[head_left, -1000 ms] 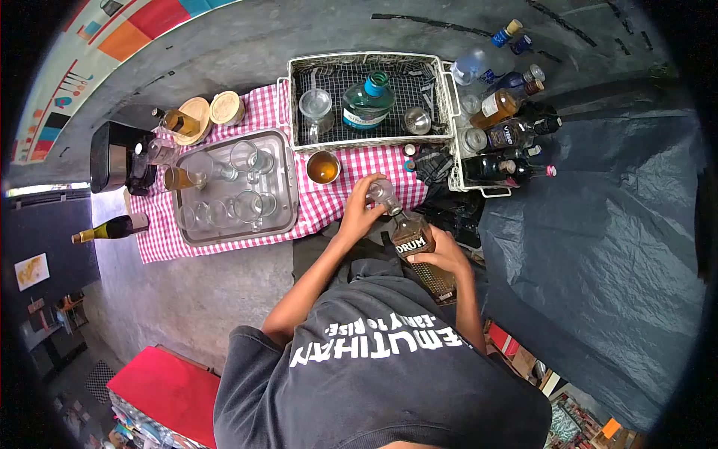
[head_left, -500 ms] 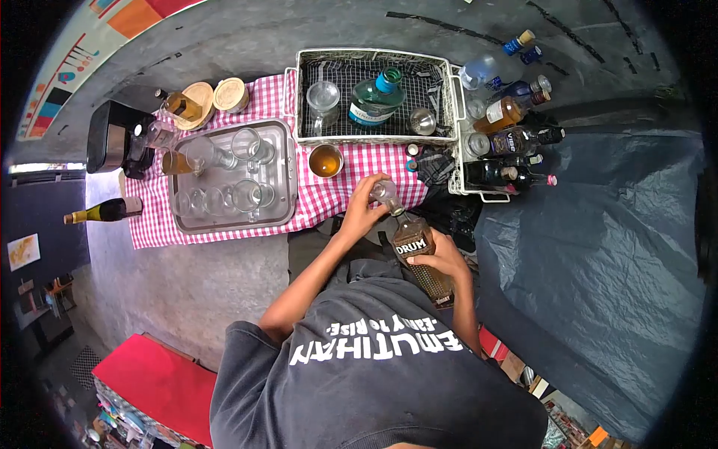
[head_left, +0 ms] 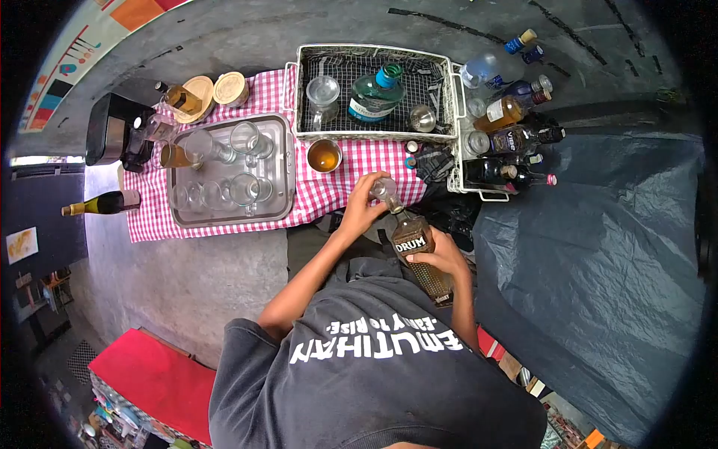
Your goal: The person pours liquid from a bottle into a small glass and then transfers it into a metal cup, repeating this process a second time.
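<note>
Checked cloth point(head_left: 351, 168) unmoved, left hand point(head_left: 361, 208) still gripping stopper point(head_left: 383, 188), right hand point(head_left: 441, 258) still clasping bottle point(head_left: 416, 247), view shifted slightly.

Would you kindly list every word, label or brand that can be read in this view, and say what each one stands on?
"DRUM": on the label of the bottle held in the right hand, its neck at the left hand.
"VIBE": on a dark bottle in the side rack.
"EMUTHAYA" and "EARLY TO RISE": upside down on the dark shirt; partly unclear.
Teal bottle label: too blurred to read.
</note>
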Available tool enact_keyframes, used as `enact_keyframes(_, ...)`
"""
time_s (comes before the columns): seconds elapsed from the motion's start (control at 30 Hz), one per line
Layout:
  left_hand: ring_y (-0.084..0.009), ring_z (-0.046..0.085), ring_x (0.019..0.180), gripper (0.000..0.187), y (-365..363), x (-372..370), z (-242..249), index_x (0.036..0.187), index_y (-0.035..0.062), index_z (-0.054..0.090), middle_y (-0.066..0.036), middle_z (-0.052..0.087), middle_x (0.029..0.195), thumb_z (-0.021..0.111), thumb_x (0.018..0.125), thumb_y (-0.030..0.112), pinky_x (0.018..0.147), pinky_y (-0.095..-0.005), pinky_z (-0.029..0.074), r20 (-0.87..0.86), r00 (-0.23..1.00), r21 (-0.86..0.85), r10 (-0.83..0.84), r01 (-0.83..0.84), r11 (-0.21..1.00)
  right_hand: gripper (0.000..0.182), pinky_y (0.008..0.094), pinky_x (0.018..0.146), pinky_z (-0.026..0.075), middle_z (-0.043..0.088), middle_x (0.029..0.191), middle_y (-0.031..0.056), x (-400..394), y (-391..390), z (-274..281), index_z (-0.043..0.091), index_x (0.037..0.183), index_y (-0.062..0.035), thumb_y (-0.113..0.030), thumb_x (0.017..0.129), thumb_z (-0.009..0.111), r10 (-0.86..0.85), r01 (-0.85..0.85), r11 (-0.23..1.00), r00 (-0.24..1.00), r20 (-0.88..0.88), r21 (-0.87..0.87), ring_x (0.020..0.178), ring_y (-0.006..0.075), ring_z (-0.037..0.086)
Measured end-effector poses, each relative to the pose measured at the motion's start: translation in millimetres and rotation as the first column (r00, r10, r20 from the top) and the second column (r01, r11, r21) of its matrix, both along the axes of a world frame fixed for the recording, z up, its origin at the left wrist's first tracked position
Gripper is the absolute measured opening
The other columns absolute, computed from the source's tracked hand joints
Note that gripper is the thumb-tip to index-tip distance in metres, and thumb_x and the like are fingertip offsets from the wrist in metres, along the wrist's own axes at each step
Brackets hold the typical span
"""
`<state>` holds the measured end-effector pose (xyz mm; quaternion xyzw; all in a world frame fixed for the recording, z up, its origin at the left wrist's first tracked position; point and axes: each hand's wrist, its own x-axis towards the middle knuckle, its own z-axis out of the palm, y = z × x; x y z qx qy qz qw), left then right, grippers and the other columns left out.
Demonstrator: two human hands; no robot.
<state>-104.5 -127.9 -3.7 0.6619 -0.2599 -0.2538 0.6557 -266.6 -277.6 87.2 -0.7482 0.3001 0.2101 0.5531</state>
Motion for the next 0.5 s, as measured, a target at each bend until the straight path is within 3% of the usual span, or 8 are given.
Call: enact_keyframes(0.5,-0.0245,0.058,0.111,0.059,-1.9,-3.4,-4.6,0.129,0.0044,0.051,-0.011,0.053,0.122,0.069,0.073,-0.004,0.093,-0.0355,0.052,-0.017,1.000,-0.007,-0.011,0.010,1.000,0.070,0.0350,0.093,0.048,0.069,0.112,0.0120,-5.6,-2.9,-4.6,0.058,0.122,-0.0029,-0.023,0.061,0.085,0.016,-0.016,1.000,1.000,0.009,0.007,0.103,0.0212,0.065)
